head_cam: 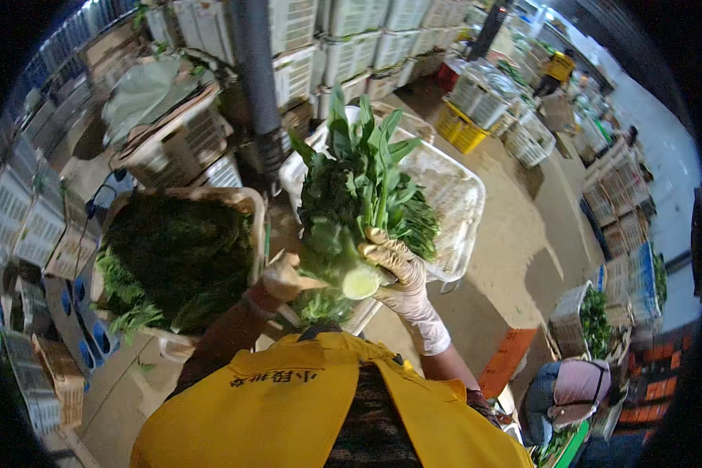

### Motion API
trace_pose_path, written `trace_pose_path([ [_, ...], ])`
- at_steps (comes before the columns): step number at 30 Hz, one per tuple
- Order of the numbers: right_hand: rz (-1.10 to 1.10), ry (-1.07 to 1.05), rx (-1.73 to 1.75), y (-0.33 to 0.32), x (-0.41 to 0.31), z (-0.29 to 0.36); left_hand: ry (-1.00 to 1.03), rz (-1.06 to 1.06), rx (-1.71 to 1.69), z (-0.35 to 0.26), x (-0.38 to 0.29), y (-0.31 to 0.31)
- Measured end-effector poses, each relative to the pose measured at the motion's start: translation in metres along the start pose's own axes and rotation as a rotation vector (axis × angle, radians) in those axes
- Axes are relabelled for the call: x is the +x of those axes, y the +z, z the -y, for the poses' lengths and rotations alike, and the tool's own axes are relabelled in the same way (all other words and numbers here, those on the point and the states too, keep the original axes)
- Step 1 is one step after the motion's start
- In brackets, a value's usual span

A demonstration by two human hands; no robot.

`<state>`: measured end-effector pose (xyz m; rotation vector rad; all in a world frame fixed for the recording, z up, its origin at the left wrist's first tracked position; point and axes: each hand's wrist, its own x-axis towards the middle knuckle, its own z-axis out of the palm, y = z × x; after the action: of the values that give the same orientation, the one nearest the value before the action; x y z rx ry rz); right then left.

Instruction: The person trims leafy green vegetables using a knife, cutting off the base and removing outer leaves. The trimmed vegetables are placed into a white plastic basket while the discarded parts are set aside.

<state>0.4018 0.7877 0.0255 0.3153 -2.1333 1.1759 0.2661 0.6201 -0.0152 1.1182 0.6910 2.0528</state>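
Observation:
My right hand (402, 272), in a pale glove, grips a leafy green vegetable (330, 243) near its base. The round, pale cut end (361, 283) of the stem faces me, and part of the vegetable is blurred. My left hand (282, 277) is beside the base on the left, fingers curled, one digit pointing at the stem. Whether it holds anything cannot be seen. Long-leaved greens (380, 152) lie beyond, in or over a dirty white plastic crate (465, 202). More loose greens (324, 307) show below my hands.
At left stands a plastic crate (260, 225) full of dark greens (178, 257). A grey post (257, 76) rises behind it. Stacked white crates (351, 55) line the back. A yellow crate (461, 127) stands on the floor farther right. One person (570, 392) bends at lower right; another person (558, 70) is far off.

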Motion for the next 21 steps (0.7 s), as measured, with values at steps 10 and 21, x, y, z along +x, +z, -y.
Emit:
trace_pose_path([
  [10,-0.088,0.707,0.390,-0.011,-0.011,0.012,-0.069,-0.452,-0.141,0.005,-0.005,-0.009],
  [21,0.140,0.527,-0.200,0.024,0.007,-0.004,-0.067,-0.489,-0.218,-0.004,0.003,0.012],
])
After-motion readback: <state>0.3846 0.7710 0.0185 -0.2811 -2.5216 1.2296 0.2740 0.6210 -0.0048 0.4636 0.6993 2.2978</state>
